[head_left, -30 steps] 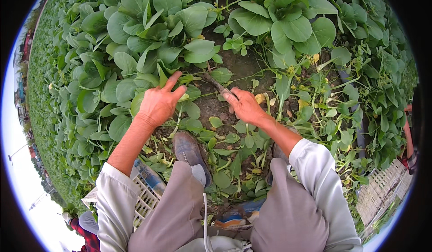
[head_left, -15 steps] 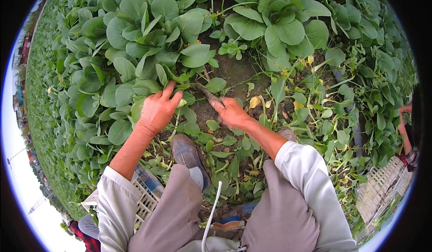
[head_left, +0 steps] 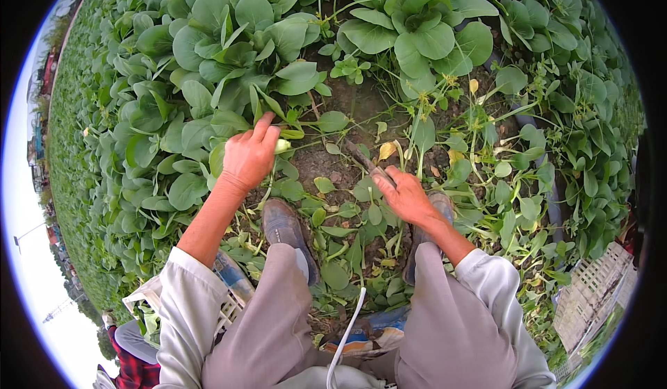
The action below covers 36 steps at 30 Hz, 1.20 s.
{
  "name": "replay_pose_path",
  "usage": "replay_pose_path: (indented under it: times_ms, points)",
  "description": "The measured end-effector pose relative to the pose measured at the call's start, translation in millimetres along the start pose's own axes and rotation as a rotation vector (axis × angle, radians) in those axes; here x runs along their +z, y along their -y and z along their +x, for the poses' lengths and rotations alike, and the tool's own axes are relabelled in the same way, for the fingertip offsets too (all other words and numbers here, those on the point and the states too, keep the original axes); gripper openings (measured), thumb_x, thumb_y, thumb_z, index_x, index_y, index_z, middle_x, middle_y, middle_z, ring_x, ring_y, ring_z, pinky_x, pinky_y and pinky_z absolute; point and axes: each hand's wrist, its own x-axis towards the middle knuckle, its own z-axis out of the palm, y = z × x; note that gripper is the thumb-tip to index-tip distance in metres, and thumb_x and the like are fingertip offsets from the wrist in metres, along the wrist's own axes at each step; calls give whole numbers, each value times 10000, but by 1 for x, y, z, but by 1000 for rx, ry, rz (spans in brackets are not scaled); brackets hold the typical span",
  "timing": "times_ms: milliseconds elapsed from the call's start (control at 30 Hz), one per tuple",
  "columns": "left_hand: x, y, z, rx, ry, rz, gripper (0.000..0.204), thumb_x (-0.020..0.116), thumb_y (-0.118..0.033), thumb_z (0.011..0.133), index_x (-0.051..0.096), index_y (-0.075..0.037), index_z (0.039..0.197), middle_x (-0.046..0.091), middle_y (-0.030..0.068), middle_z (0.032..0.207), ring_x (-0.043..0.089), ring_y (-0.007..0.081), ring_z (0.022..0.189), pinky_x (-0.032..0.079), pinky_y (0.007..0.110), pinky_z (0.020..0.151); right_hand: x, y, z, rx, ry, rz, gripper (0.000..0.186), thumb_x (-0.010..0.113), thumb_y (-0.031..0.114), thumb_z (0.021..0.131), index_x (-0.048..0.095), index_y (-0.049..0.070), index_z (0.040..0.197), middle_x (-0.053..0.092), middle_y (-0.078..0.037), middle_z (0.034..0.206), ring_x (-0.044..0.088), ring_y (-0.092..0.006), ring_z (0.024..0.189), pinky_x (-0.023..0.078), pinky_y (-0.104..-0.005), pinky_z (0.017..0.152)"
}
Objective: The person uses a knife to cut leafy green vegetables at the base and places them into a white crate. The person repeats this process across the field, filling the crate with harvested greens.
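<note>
My left hand (head_left: 248, 154) has its fingers closed on a bok choy plant (head_left: 281, 146) at the left of the bare soil, with a pale stalk end showing beside the fingers. My right hand (head_left: 406, 198) grips a dark, soil-stained knife (head_left: 358, 154) by its handle, the blade pointing up-left over the soil, apart from the plant. Leafy bok choy (head_left: 417, 38) grows around and above both hands. Cut leaves, weeds and a few yellow leaves lie on the soil (head_left: 333, 170) between and below them.
My shoes (head_left: 285, 226) are on the leaf-littered ground. A white slatted crate (head_left: 142, 295) is at lower left, another (head_left: 583, 292) at lower right. A dark hose (head_left: 552, 201) runs along the right. Another person in red checked cloth (head_left: 132, 365) is at lower left.
My right hand has drawn the knife down and to the right, away from the plant. My left hand has shifted slightly, its fingers closing further on the stalk.
</note>
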Motion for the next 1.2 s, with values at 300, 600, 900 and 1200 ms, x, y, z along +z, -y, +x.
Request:
replay_pose_path:
  times_ms: [300, 600, 900, 1200]
  points:
    - [-46, -91, 2, -163, -150, -763, 233, 697, 49, 754, 595, -19, 953, 670, 140, 902, 664, 261, 752, 523, 300, 678, -45, 12, -44, -271, -325, 256, 545, 815, 373, 748, 594, 7, 1086, 643, -77, 926, 589, -150, 828, 493, -309, 728]
    - [-59, -126, 23, -352, 252, -1070, 313, 721, -154, 853, 632, -50, 1135, 659, 69, 964, 633, 143, 829, 526, 279, 720, -70, 47, -41, -165, -193, 408, 511, 830, 237, 724, 566, 6, 1096, 609, -49, 937, 558, -104, 837, 482, -282, 762]
    - [-64, -127, 58, -261, 388, -1046, 409, 765, -180, 742, 601, -31, 1086, 677, 153, 992, 648, 346, 896, 513, 403, 826, -58, 52, -29, 148, 153, 837, 494, 819, 240, 765, 541, 25, 1113, 589, -14, 802, 530, -53, 562, 411, -209, 435]
    - [-45, -119, 38, -538, 580, -1508, 160, 655, -69, 850, 646, -1, 994, 652, 2, 850, 576, 64, 759, 495, 251, 701, -72, 43, -20, 152, 342, 750, 515, 773, 201, 752, 557, 28, 1187, 601, 16, 841, 534, -50, 634, 422, -213, 517]
